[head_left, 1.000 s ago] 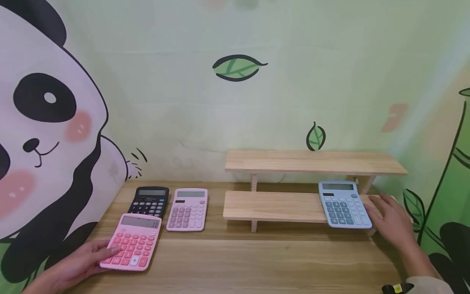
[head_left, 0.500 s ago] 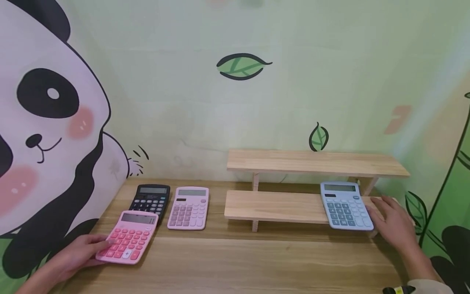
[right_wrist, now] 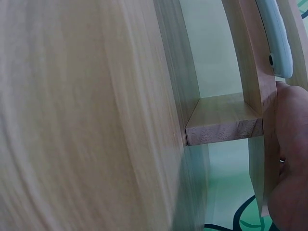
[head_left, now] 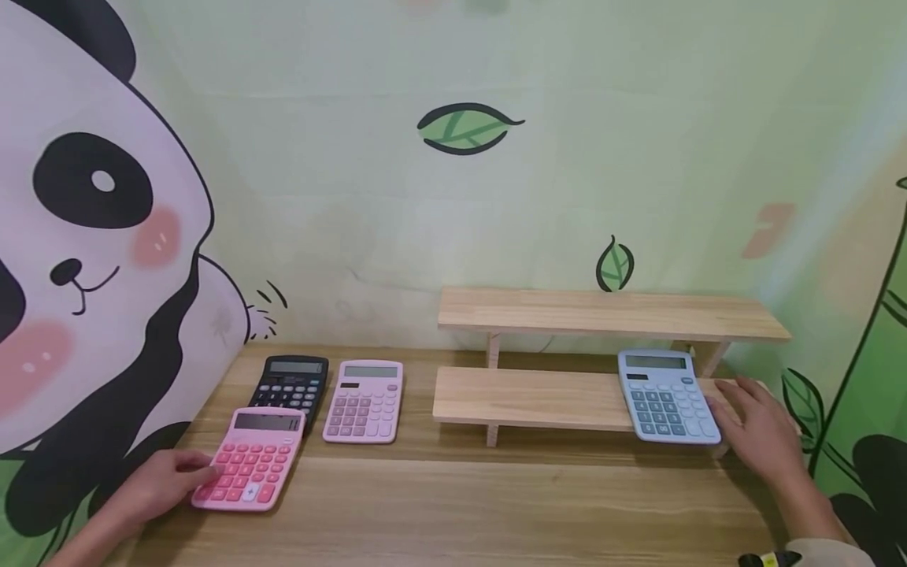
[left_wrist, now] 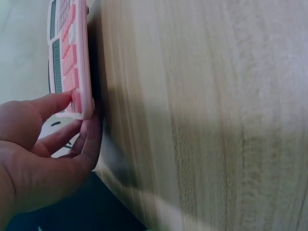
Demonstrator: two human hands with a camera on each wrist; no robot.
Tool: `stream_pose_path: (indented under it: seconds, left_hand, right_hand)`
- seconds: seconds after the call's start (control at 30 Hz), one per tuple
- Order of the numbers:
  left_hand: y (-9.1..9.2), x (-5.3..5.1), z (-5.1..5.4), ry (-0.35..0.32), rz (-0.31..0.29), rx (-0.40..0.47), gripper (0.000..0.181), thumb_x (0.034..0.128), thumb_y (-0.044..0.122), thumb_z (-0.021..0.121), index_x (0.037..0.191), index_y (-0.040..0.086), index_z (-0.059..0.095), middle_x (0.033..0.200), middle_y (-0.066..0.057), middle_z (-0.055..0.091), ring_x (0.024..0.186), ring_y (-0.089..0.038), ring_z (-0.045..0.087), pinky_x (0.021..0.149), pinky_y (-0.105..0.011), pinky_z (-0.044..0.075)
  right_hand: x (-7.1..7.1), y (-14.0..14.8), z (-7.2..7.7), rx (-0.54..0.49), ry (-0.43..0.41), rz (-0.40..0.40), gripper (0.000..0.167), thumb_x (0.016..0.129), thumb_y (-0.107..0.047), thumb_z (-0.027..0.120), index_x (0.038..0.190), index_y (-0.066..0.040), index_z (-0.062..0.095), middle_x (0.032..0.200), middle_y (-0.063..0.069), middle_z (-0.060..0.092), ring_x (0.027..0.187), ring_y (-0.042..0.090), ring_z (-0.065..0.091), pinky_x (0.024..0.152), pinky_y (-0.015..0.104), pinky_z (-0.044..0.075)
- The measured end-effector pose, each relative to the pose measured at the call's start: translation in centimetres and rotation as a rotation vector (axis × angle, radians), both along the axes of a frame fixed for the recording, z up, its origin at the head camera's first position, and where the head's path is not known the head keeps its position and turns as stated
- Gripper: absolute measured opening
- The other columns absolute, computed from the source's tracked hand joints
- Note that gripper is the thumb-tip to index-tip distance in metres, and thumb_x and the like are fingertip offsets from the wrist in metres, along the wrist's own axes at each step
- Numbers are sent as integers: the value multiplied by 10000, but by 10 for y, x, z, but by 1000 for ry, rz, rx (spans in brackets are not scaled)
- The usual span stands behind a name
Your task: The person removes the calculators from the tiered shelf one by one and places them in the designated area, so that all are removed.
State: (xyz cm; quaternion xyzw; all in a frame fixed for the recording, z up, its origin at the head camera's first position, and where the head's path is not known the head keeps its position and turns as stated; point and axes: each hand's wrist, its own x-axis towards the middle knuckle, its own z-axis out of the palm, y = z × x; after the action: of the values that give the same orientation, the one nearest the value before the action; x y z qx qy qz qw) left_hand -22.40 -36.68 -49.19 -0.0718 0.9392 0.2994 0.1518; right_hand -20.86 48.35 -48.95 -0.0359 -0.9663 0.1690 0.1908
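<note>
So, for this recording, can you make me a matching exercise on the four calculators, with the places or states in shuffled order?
Calculators
1. Bright pink calculator
2. Black calculator
3. Pale pink calculator
4. Blue calculator

Places or states
A. On the lower shelf
B. Partly hidden behind another calculator in the head view
C. Gripped by the left hand
D. On the table, in full view of the head camera and touched by neither hand

Right pairs: 1-C, 2-B, 3-D, 4-A.
</note>
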Motion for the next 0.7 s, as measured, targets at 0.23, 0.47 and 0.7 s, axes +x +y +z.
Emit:
stream_pose_path:
  seconds: [0.23,0.47,0.7]
  left_hand:
    - [4,-1,-1,56,2,-71,568,977,347,763,1243,-144,659,1208,-373,632,1067,-427,604,944,-621,516]
    - [7,-5,-1,78,-2,-91,586,967,362,770,1264,-131,665,1225,-375,637,1084,-437,603,951,-619,508]
    - [4,-7,-4,70,16,-45,600,963,361,781,1291,-125,654,1233,-359,638,1090,-414,597,947,-598,507]
  right_hand:
    - [1,-2,0,-2,2,1,624,1112,-442,494,1432,92,538,1517,433,369,1374,667,328,1036,834,265]
    - [3,-2,1,8,7,1,617,1111,-436,493,1425,93,542,1507,428,380,1353,665,346,1024,825,285]
    - [2,-2,1,-5,12,15,621,1112,-436,495,1421,99,544,1509,437,377,1372,667,332,1038,832,269]
